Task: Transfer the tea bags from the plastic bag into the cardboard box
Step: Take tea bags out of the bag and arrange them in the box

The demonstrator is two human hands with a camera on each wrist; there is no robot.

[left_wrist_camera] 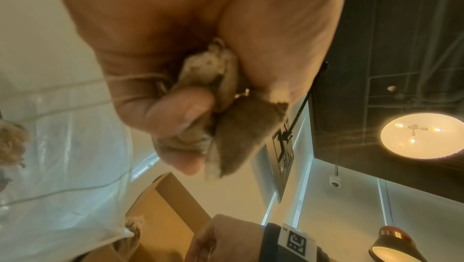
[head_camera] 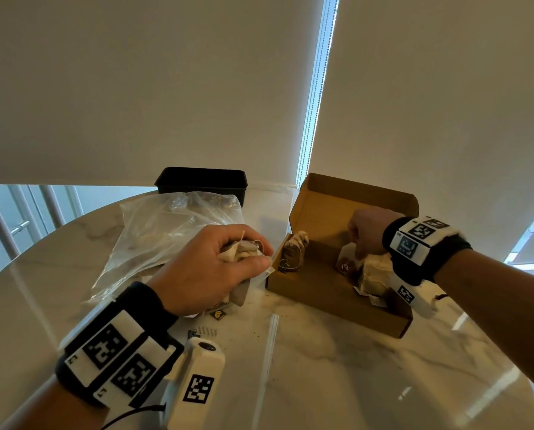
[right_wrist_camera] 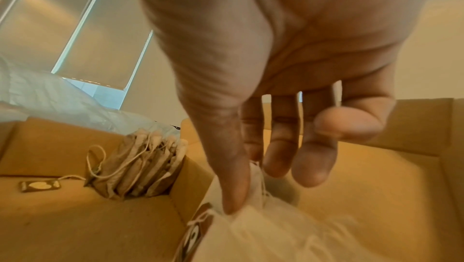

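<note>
Marble tabletop under you, pale blinds behind, and the open cardboard box is the landmark to steer by.

To the left of the box lies the crumpled plastic bag, slack and see-through; how many tea bags remain inside it cannot be told. Beyond the bag, further from the box, stands a black container.

Your left hand hovers between the bag and the box's left end, fingers curled tight round a clump of tea bags (a bundle, not a single one). Your right hand is down inside the box, over its right half, fingers loosely apart, with thumb and fingertips touching a pale heap of tea bags; whether it still pinches one is not clear from the wrist view. At the box's left end a neat stack of tea bags stands on edge against the wall, its strings and tag trailing on the box floor.

What could go wrong:
- The clump in your left hand is squeezed hard. Paper bags tear; brown specks already dot the tabletop near the box.
- Loose strings may snag your fingers and drag packed bags out as you withdraw.
- Dropping the clump from above could topple the standing stack.
- Both hands converge on one narrow box, so they may collide.
</note>
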